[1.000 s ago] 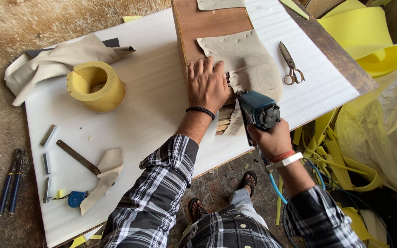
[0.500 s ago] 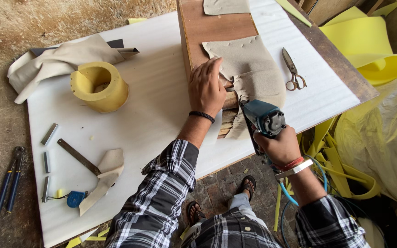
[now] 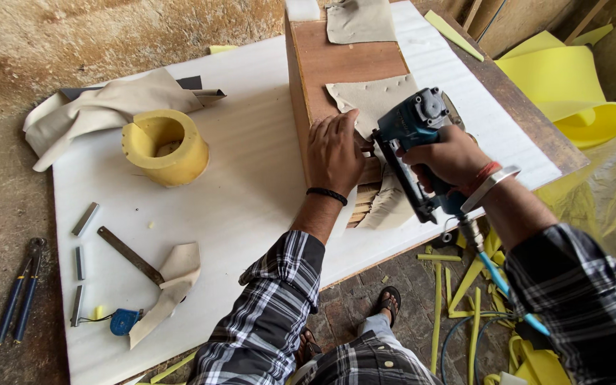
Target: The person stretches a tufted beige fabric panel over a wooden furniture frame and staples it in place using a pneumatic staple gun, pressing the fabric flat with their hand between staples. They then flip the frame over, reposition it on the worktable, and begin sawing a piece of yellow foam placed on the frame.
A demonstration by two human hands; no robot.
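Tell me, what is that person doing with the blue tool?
A person is fixing beige cloth onto a brown wooden box on a white table. The left hand presses flat on the cloth at the box's edge. The right hand grips a blue staple gun with its nose at the cloth beside the left hand. A blue air hose hangs from the gun. A yellow foam ring, staple strips and pliers lie off to the left.
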